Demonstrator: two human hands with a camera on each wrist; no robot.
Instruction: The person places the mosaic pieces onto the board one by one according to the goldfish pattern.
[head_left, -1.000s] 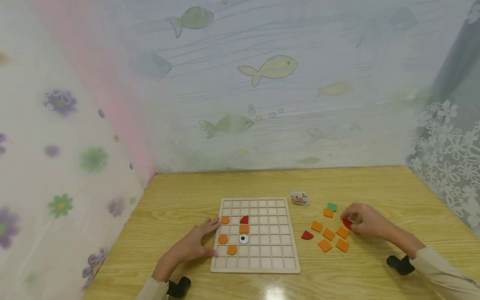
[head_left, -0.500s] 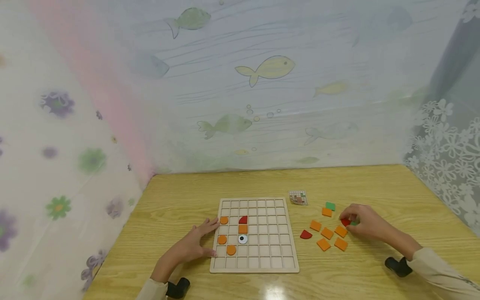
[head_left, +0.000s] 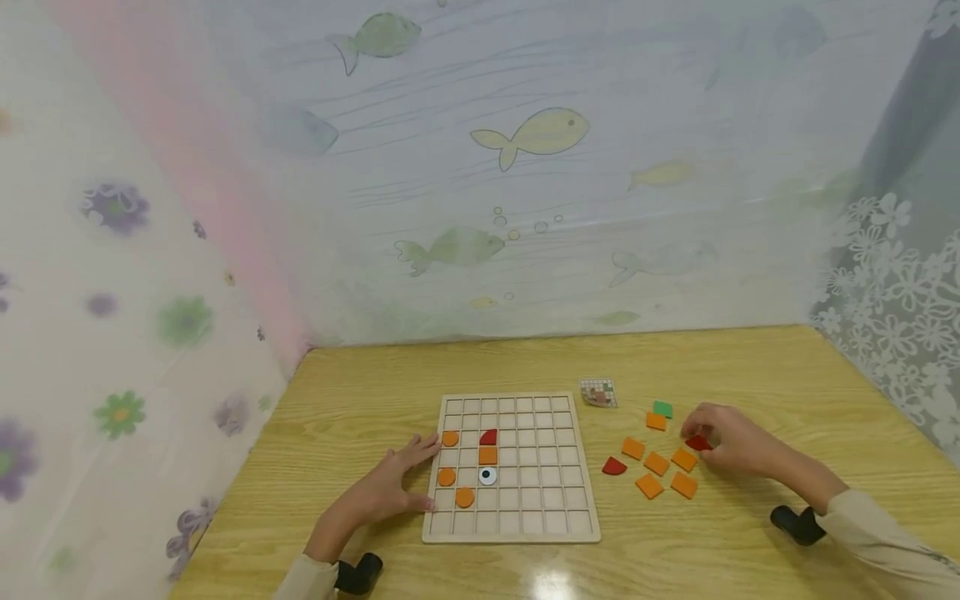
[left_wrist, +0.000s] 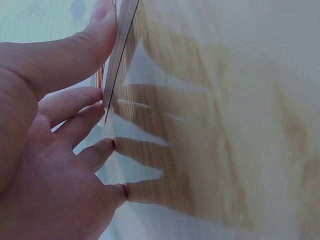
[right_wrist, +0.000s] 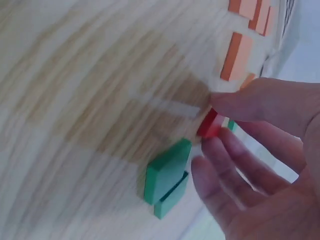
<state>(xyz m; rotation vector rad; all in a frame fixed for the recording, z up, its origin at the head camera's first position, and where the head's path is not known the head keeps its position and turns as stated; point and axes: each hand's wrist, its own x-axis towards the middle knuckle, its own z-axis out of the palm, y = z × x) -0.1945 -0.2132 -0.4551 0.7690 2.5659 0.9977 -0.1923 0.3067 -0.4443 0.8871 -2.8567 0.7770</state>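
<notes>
Our right hand [head_left: 733,440] pinches a red quarter-circle tile [head_left: 699,443] while our left hand [head_left: 386,489], fingers spread, touches the gridded wooden board [head_left: 529,477].

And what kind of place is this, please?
Possibly a children's play or learning corner: fish drawings behind the table, flower prints at its left, and a grid board with colourful flat pieces on and beside it.
</notes>
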